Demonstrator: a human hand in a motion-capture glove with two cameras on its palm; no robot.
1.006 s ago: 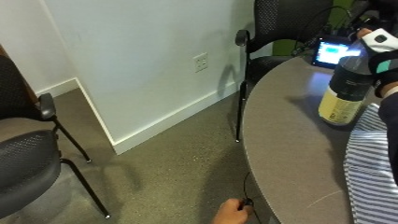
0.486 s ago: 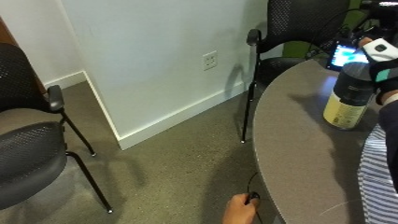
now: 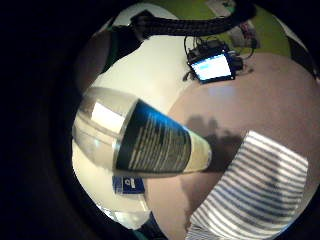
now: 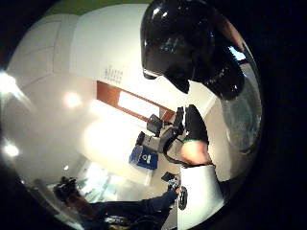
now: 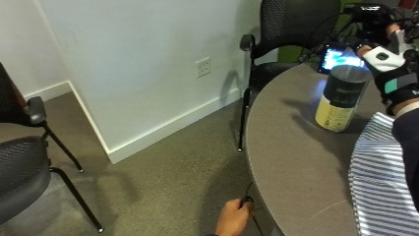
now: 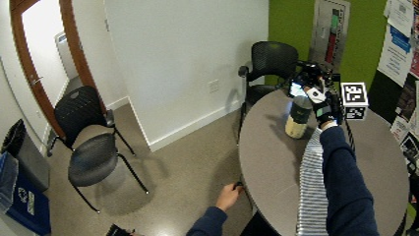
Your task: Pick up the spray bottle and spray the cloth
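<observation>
Spray bottle (image 5: 342, 98) stands upright on the round grey table (image 5: 294, 162), far side, dark label band above a yellowish lower part. Gloved right hand (image 5: 391, 69) sits just right of its top; can't tell whether the fingers grip it. Striped cloth (image 5: 383, 182) lies on the table nearer, right of the bottle. Small lit screen (image 5: 340, 56) sits behind the bottle. Black chair (image 5: 288, 34) stands beyond the table.

Office meeting room, round table (image 6: 275, 162), black mesh chairs (image 6: 88, 142), wall posters (image 6: 401, 39)
</observation>
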